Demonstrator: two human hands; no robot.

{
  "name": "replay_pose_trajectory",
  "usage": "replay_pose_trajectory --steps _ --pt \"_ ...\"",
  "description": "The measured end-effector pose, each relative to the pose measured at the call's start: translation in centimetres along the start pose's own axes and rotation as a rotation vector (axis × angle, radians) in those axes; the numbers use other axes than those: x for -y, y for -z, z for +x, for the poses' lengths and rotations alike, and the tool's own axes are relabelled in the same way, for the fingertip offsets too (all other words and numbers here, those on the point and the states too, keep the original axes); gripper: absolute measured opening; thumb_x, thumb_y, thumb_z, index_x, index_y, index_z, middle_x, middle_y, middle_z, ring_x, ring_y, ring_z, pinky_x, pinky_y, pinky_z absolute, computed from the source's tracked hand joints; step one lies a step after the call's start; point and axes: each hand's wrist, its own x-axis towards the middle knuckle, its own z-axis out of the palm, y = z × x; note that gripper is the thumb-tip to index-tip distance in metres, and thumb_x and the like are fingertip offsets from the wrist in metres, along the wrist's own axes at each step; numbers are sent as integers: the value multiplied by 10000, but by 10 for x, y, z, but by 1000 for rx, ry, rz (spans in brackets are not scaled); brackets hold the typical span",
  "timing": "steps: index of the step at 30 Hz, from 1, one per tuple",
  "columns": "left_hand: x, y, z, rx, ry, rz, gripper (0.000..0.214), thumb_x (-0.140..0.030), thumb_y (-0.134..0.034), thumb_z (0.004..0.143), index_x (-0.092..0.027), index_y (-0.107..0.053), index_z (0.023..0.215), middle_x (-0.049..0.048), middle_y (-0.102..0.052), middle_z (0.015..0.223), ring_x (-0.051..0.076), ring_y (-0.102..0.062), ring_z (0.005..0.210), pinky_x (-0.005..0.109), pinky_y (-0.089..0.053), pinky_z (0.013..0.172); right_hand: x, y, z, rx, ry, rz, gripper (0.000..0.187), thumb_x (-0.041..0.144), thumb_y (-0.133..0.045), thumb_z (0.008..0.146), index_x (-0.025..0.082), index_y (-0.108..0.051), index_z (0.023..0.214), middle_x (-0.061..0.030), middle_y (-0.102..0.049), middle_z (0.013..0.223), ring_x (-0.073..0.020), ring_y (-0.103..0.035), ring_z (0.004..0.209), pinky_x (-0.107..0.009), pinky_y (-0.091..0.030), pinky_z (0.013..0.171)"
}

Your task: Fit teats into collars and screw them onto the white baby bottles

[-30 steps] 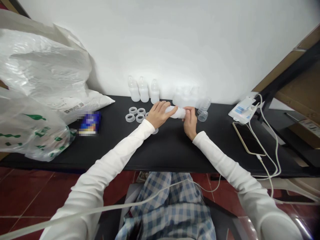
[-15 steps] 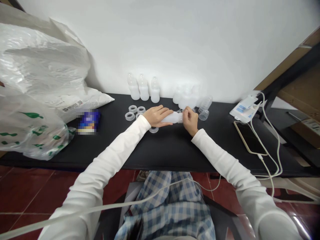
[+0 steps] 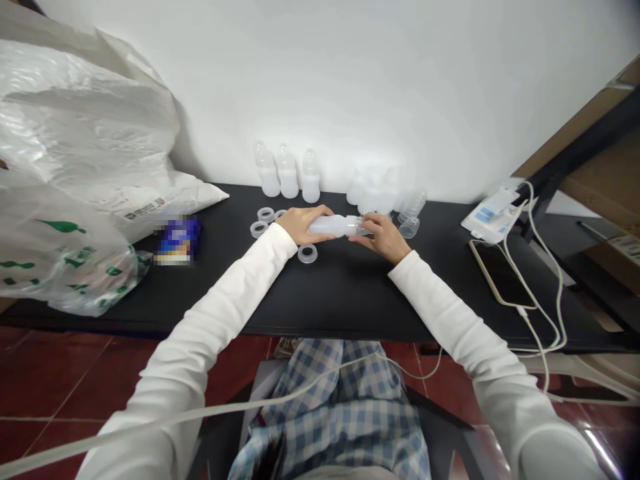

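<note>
The step in hand looks to be working a clear cap (image 3: 353, 227) on the end of a white bottle (image 3: 327, 225), held sideways over the desk (image 3: 345, 293), nearer its far edge than its near one. The left hand's (image 3: 301, 225) grip wraps the bottle's body; the right hand's (image 3: 384, 236) fingers close around the cap. Any further push or twist calls for both parts kept in line. Three capped bottles (image 3: 289, 181) stand along the far edge, against a white wall (image 3: 320, 80). A plastic bag (image 3: 85, 133) fills the left end; a phone (image 3: 503, 273) lies toward the right. Red tiles (image 3: 55, 380) floor the room.
</note>
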Motion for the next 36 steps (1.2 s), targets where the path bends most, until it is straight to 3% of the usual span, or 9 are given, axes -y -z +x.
replay_pose_trajectory --steps 4,6,8,11,16,20,29,33,36 --pt "8 5 -3 -66 0 159 596 -625 -667 802 -209 -645 1229 95 -753 1104 267 -730 993 325 -543 781 6 -5 -1 -50 75 -91 252 195 -394 1029 287 -570 1184 -71 -627 1116 -221 -602 1118 -416 -481 934" --pt "10 5 -4 -71 -32 214 622 -652 -632 820 -186 -653 1231 124 -748 1091 280 -724 993 339 -543 783 11 -5 -2 -78 55 -139 263 295 -478 1015 279 -527 1272 -99 -613 1188 -262 -574 1173 -453 -449 967" --pt "11 5 -4 -80 -62 248 644 -680 -584 847 -174 -658 1238 142 -740 1083 283 -715 1001 344 -541 785 15 -3 -2 -84 -26 -143 458 471 -554 969 243 -473 1358 -147 -586 1267 -310 -545 1207 -483 -423 984" --pt "11 4 -2 -102 -116 267 656 -693 -516 892 -175 -650 1271 155 -727 1127 278 -697 1041 350 -538 823 17 2 -1 -30 -186 -112 608 573 -488 970 192 -428 1440 -185 -563 1329 -341 -524 1229 -489 -397 992" --pt "13 -3 2 -174 -237 281 648 -677 -477 926 -168 -640 1293 162 -718 1188 281 -685 1076 367 -524 839 13 6 1 78 -271 -113 487 493 -360 1035 168 -550 1345 -150 -676 1199 -300 -582 1094 -456 -374 977" --pt "19 -7 4 -215 -257 269 694 -687 -516 901 -133 -634 1302 179 -730 1140 305 -685 1044 402 -509 846 12 7 1 58 -242 -163 404 429 -422 1031 166 -568 1300 -132 -710 1152 -277 -594 1021 -423 -375 932" --pt "14 -7 7 -187 -14 156 615 -625 -646 849 -168 -648 1261 167 -707 1139 363 -570 1179 472 -412 999 -2 -3 -12 -201 -238 -357 214 137 -435 946 266 -604 929 -58 -638 1072 -223 -530 961 -394 -359 850" --pt "13 -6 10 -292 205 80 562 -597 -672 843 -186 -641 1226 169 -618 1243 365 -543 1178 485 -392 1025 -18 1 -17 -345 -388 -338 37 286 -530 917 250 -528 926 -68 -576 1057 -226 -503 918 -418 -373 834" --pt "11 -14 20 -320 352 -80 492 -549 -674 863 -165 -627 1167 152 -590 1187 312 -572 1117 444 -419 1015 -21 5 -17 -415 -472 -276 236 423 -572 906 231 -480 1007 -105 -558 1086 -243 -512 931 -463 -391 854"
